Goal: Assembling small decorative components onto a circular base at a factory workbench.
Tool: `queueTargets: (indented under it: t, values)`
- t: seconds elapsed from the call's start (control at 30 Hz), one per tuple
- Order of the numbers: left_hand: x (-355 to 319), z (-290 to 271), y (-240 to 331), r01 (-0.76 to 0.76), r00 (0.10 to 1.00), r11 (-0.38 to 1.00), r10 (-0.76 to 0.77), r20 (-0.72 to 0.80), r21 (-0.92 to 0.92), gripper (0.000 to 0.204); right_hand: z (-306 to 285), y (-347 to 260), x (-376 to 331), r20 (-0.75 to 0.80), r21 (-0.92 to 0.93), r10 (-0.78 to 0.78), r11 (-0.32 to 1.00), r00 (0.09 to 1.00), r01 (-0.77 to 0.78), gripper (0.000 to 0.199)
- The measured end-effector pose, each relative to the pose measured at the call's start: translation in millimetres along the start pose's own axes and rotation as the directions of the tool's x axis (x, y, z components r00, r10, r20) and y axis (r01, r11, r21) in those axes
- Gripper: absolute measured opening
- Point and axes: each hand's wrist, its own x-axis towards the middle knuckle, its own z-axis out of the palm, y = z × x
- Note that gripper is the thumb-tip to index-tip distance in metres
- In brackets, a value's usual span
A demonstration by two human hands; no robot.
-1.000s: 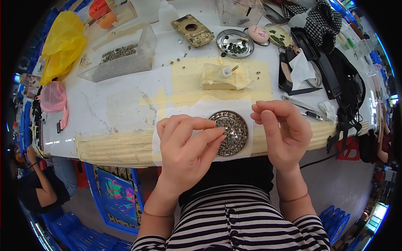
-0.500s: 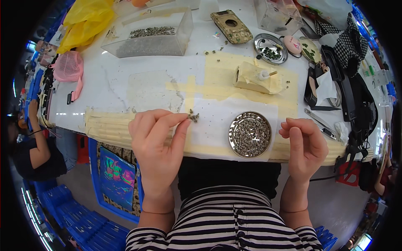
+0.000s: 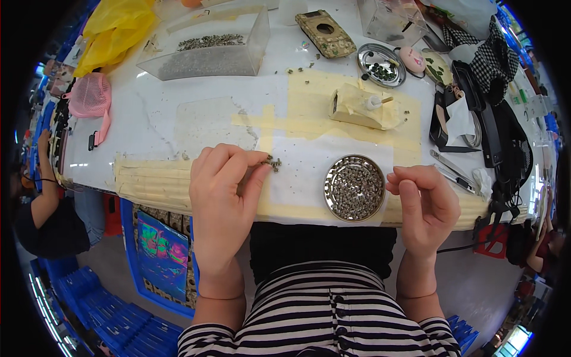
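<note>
My left hand (image 3: 223, 199) is bent in a pinch over the white paper, thumb and index fingertips closed at a little cluster of small metal pieces (image 3: 273, 163). How many of them the fingertips grip is too small to tell. To the right lies a round metal dish (image 3: 326, 205) holding many small silvery metal pieces (image 3: 355, 187). Just beyond its right rim hovers my right hand (image 3: 427, 205), its fingers curled and thumb close to the index finger. Whatever may be between those fingertips is hidden.
Behind the paper stands a tape-wrapped block (image 3: 360, 107) with a small white nozzle. A clear bin (image 3: 205, 65) of metal pieces, a camouflage-patterned case (image 3: 326, 34) and a dish of dark green bits (image 3: 382, 65) are farther back. Tweezers (image 3: 452, 169) lie at right.
The left fingertips have shifted slightly at the cluster, which now looks turned a little. My right hand keeps nearly the same curled pose. The whole view has tilted slightly.
</note>
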Motion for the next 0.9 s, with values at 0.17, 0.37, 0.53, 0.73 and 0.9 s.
queueTargets:
  t: [0.17, 0.37, 0.53, 0.73, 0.9]
  values:
    - [-1, -1, -1, 0.081, 0.996, 0.988, -0.077, 0.035, -0.133, 0.012, 3, -2, 1, 0.027, -0.019, -0.028, 0.999, 0.999, 0.028, 0.009]
    - [-3, 2, 0, 0.088, 0.995, 0.967, -0.096, -0.024, -0.237, 0.021, 4, -1, 3, 0.086, -0.036, -0.081, 0.996, 0.993, 0.084, 0.011]
    - [3, 12, 17, -0.017, 0.979, 0.921, -0.063, -0.193, -0.388, 0.053, 9, -6, 3, 0.207, -0.043, -0.138, 0.988, 0.969, 0.15, 0.013]
    - [3, 30, 29, -0.268, 0.96, 0.822, 0.186, -0.208, -0.502, 0.091, 23, -17, 10, 0.301, 0.204, 0.099, 0.965, 0.949, -0.165, 0.011]
    - [3, 40, 35, -0.324, 0.944, 0.754, 0.213, -0.254, -0.571, 0.081, 21, -17, 14, 0.369, 0.295, 0.168, 0.911, 0.914, -0.287, 0.009]
